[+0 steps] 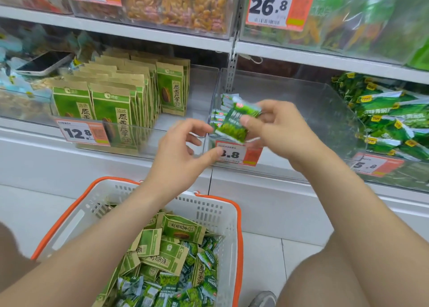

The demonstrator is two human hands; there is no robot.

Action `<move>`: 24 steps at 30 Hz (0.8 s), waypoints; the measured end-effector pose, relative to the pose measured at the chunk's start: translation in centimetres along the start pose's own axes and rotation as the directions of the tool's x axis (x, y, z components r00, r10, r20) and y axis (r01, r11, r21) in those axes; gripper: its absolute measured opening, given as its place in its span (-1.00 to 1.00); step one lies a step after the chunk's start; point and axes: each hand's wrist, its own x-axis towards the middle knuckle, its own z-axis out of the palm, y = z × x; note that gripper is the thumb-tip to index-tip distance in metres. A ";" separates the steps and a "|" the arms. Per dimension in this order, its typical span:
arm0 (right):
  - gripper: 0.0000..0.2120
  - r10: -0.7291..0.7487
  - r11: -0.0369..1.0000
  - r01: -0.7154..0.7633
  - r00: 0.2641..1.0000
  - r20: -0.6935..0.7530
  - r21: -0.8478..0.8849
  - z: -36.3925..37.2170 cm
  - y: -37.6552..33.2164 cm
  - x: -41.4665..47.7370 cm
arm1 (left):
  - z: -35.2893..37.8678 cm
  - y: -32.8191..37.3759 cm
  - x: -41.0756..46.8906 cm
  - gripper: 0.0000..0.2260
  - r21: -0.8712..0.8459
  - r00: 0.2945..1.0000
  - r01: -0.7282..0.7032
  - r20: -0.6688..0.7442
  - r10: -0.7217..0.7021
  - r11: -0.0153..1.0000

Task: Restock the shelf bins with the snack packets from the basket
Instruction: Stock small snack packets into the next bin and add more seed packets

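Fingers [269, 106] of your right hand [278, 130] pinch a small green packet [234, 125].
Your left hand [183, 153] hangs loosely open just beside it, before the clear bin [308, 98].

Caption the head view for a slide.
Right hand holds a green snack packet at the clear bin, basket below.

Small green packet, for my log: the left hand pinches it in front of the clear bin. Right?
No: head view shows the right hand pinching the small green packet in front of the clear bin; the left hand is open.
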 end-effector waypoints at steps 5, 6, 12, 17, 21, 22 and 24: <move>-0.83 -0.063 0.924 0.074 0.997 0.042 -0.374 -2.0 1.5 2.3 | 0.4 -0.7 0.8 -0.58 0.335 0.983 -0.152 -0.044 0.177 0.930; -0.83 -0.013 0.908 0.063 0.993 0.121 -0.413 -2.0 1.5 2.5 | 0.6 -0.7 0.9 -0.57 0.387 0.983 -0.156 -0.033 0.183 0.909; -0.87 0.175 0.939 -0.040 0.910 0.375 -0.342 -1.7 1.5 4.0 | 1.7 -1.2 1.7 -0.58 0.550 0.968 -0.249 0.105 0.230 0.797; -0.82 0.309 0.908 -0.130 0.850 0.428 -0.399 -0.6 1.4 5.6 | 2.5 -1.5 2.3 -0.43 0.539 0.975 -0.223 0.119 0.189 0.812; -0.83 0.454 0.862 -0.231 0.748 0.484 -0.451 0.0 1.2 6.9 | 2.2 -1.5 2.7 -0.59 0.594 0.971 -0.238 0.152 0.183 0.768; -0.82 0.477 0.845 -0.232 0.736 0.481 -0.482 0.3 1.2 7.2 | 2.3 -1.6 2.8 -0.67 0.623 0.971 -0.238 0.167 0.171 0.745; -0.79 0.494 0.823 -0.236 0.745 0.448 -0.516 1.0 1.3 7.7 | 2.5 -1.7 2.9 -0.73 0.669 0.973 -0.225 0.185 0.134 0.708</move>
